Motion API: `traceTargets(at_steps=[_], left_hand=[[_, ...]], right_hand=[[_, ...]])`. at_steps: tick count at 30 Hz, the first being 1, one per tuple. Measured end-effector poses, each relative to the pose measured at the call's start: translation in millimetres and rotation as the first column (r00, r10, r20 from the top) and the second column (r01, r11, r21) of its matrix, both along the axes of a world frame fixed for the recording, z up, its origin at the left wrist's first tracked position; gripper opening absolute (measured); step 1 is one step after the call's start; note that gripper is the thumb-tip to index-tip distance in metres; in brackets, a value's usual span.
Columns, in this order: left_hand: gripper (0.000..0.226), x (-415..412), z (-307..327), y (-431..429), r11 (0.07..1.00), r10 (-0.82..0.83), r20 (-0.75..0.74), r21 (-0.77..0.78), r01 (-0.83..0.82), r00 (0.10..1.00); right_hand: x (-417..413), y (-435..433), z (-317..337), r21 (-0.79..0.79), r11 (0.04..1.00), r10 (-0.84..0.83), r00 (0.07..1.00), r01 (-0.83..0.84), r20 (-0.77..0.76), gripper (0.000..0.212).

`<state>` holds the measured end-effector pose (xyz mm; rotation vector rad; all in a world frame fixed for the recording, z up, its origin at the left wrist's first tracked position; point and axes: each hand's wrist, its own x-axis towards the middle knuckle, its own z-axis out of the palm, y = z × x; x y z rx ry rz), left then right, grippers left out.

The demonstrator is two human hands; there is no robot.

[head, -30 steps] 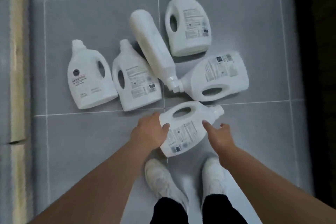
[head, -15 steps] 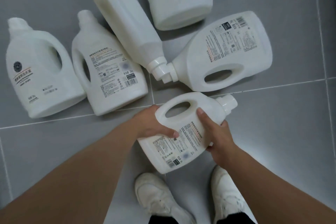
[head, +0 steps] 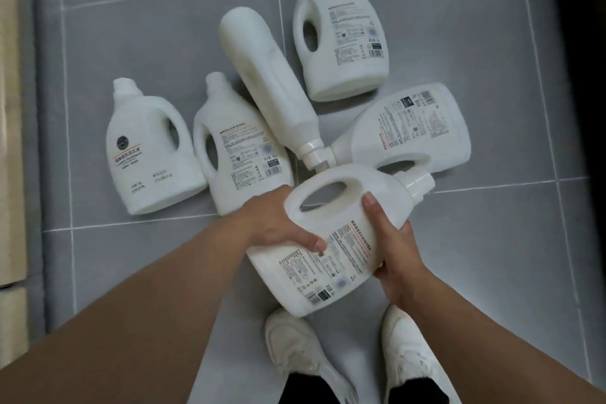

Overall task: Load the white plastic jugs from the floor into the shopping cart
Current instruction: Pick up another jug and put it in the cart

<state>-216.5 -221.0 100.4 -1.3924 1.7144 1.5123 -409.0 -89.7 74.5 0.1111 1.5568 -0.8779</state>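
Head view, looking straight down at a grey tiled floor (head: pixel 131 26). Both hands grip the nearest white jug (head: pixel 341 239), which is tilted with its cap up to the right. The left hand (head: pixel 278 223) clasps the handle side; only its thumb shows across the label, the fingers hidden behind the jug. The right hand (head: pixel 393 246) curls round the opposite side, thumb on the front, fingers mostly out of sight. The jug's lower corner covers the toe of the left shoe (head: pixel 295 348), beside the right shoe (head: pixel 413 354).

Five more jugs lie on the floor beyond: one nearest the floor's left edge (head: pixel 147 154), a second jug (head: pixel 239 147) just beside it, a slanted jug on its narrow side (head: pixel 269 82), a farthest jug (head: pixel 344 36), and a sideways jug (head: pixel 410 128) partly covered by the held one. Label print is too blurred to read. A pale strip (head: pixel 10 108) runs along the floor's left edge; the right edge is lost in darkness. Both forearms are cut off below.
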Motion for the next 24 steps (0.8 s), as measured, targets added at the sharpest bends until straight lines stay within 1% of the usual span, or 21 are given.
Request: traceTargets(at_steps=[2, 3, 5, 8, 10, 12, 13, 14, 16, 17, 18, 20, 22, 24], left_hand=[[0.064, 4.4, 39.6, -7.3, 0.998, 0.059, 0.004, -0.008, -0.059, 0.998], [0.063, 6.7, 63.0, -10.9, 0.996, 0.087, -0.005, -0.012, -0.087, 0.996], [0.054, 10.2, 114.7, -16.8, 0.989, 0.146, -0.014, -0.032, -0.146, 0.989], [0.051, 18.5, 198.1, -20.5, 0.951, 0.307, -0.035, -0.023, -0.308, 0.951], [0.051, 24.0, 255.4, -19.2, 0.902, 0.431, -0.053, -0.004, -0.432, 0.901], [0.053, 28.0, 313.0, -15.7, 0.836, 0.547, -0.076, -0.007, -0.549, 0.834], [0.052, 31.0, 340.8, -12.5, 0.800, 0.596, -0.088, -0.014, -0.599, 0.798], [0.053, 34.7, 365.5, -8.9, 0.764, 0.641, -0.098, -0.017, -0.645, 0.761], [0.062, 40.3, 414.1, -1.2, 0.679, 0.727, -0.122, -0.019, -0.734, 0.676], [0.066, 43.4, 438.3, 2.8, 0.643, 0.757, -0.136, -0.017, -0.766, 0.639], [0.064, 46.0, 462.9, 8.2, 0.620, 0.775, -0.147, -0.016, -0.785, 0.615], [0.055, 51.3, 510.5, 22.3, 0.575, 0.804, -0.170, -0.019, -0.818, 0.569], [0.051, 57.9, 554.7, 43.0, 0.539, 0.827, -0.185, -0.010, -0.843, 0.531], [0.055, 65.7, 590.4, 68.1, 0.490, 0.856, -0.189, -0.004, -0.872, 0.482]], right_hand=[[-0.4, -17.1, 36.3, -0.019, 1.000, 0.021, 0.999, -0.021, -0.025, 0.070], [-1.0, -26.5, 56.6, -0.030, 0.999, 0.038, 0.998, -0.040, -0.044, 0.073], [-2.1, -45.9, 102.2, -0.058, 0.995, 0.079, 0.994, -0.083, -0.071, 0.075], [-4.0, -75.9, 180.2, -0.081, 0.983, 0.157, 0.981, -0.167, -0.113, 0.083], [-4.8, -98.1, 238.3, -0.114, 0.960, 0.239, 0.961, -0.255, -0.140, 0.088], [-3.9, -121.8, 300.2, -0.173, 0.921, 0.321, 0.932, -0.349, -0.170, 0.078], [-2.7, -132.7, 329.2, -0.193, 0.898, 0.361, 0.913, -0.395, -0.188, 0.077], [-0.7, -142.9, 359.4, -0.208, 0.876, 0.398, 0.896, -0.435, -0.199, 0.082], [5.9, -158.7, 414.5, -0.235, 0.831, 0.456, 0.860, -0.503, -0.229, 0.095], [10.4, -163.8, 440.0, -0.246, 0.807, 0.481, 0.840, -0.536, -0.253, 0.101], [15.2, -166.0, 465.4, -0.245, 0.789, 0.503, 0.821, -0.564, -0.270, 0.105], [25.0, -164.0, 511.1, -0.246, 0.749, 0.547, 0.783, -0.616, -0.295, 0.108], [36.8, -153.1, 552.8, -0.253, 0.710, 0.582, 0.749, -0.658, -0.315, 0.108], [48.7, -139.3, 588.5, -0.253, 0.671, 0.614, 0.714, -0.697, -0.338, 0.102]])
